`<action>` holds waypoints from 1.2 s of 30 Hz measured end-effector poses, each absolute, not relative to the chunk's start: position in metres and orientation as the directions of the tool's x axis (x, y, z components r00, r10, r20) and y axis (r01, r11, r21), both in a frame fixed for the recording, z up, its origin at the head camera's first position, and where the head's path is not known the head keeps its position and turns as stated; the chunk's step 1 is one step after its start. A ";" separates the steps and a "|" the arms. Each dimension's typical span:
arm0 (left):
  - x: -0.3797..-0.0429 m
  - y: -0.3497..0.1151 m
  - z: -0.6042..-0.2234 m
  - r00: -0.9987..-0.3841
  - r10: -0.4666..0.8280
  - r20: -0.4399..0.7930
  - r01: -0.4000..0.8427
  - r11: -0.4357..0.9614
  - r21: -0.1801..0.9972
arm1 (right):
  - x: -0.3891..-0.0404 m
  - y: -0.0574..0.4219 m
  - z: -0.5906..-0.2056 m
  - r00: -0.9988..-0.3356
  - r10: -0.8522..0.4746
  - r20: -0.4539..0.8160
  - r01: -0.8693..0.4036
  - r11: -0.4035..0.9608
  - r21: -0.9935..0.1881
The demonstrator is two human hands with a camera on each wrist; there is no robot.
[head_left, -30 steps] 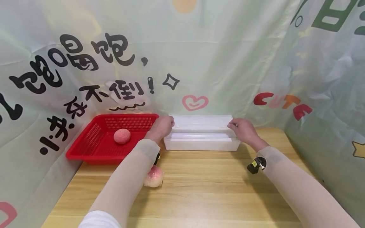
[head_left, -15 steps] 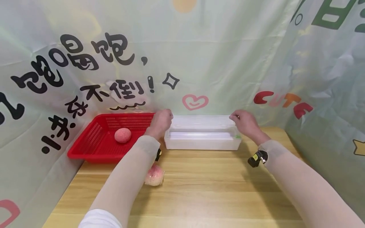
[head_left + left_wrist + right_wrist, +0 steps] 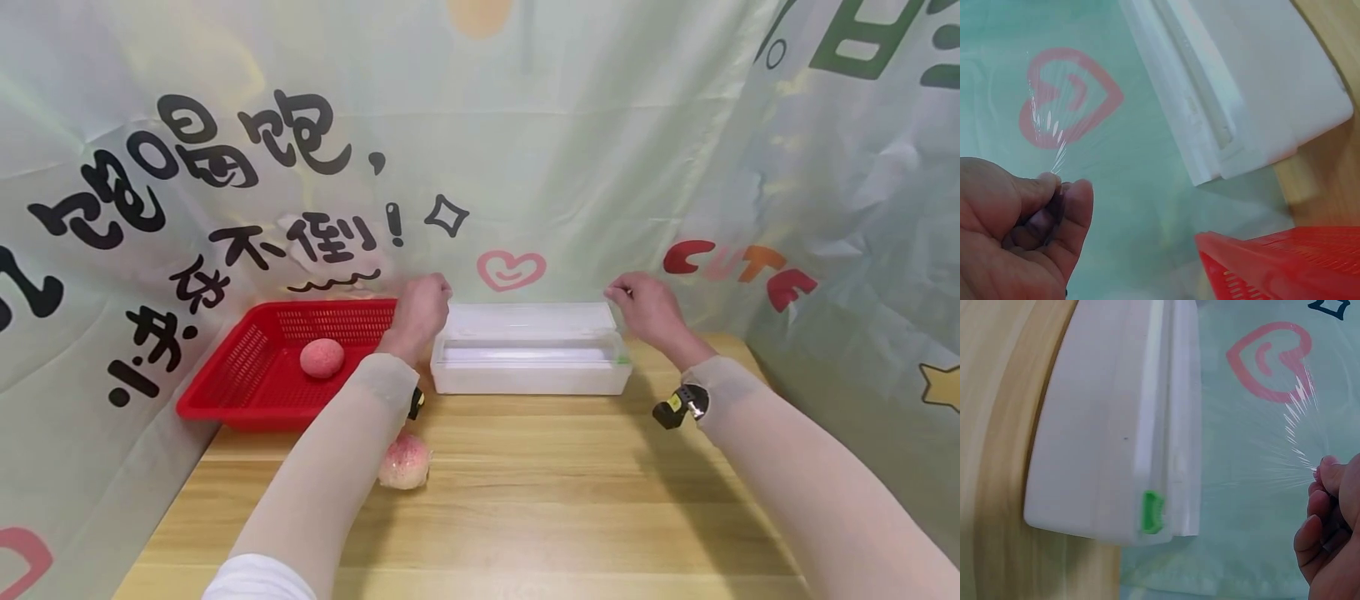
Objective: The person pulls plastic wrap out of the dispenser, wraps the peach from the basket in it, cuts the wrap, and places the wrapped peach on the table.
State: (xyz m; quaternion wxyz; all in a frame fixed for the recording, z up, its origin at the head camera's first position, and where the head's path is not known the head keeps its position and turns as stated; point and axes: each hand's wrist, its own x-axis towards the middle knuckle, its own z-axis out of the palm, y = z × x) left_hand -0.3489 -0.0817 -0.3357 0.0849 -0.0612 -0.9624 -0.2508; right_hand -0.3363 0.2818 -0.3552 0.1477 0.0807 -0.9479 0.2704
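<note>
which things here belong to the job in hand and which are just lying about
In the job:
clear film, pinched by left hand and right hand
white dispenser box, likely the film's source

Apparently lying about, for now:
red basket
pink ball inside it
pink-and-white ball, seemingly wrapped

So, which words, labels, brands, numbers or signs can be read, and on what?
"饱喝饱," on the backdrop; the preceding character is cut off.
"不倒!" on the backdrop; slanted characters before it unclear.
"CUTE" on the backdrop, right side.
Green marking, upper right: cut off, unreadable.
White box: no readable text.
</note>
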 end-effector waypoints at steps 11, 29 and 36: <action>-0.345 -0.081 -0.324 -0.967 0.025 0.253 0.156 0.843 0.516 | -0.336 0.279 -0.334 -0.926 -0.043 0.374 -0.242 0.829 -0.504; -0.343 -0.077 -0.300 -0.942 -0.026 0.334 0.190 0.780 0.596 | -0.331 0.276 -0.306 -0.914 0.057 0.401 -0.213 0.774 -0.596; -0.342 -0.080 -0.288 -0.947 -0.022 0.319 0.188 0.770 0.610 | -0.330 0.281 -0.292 -0.934 0.008 0.357 -0.229 0.754 -0.616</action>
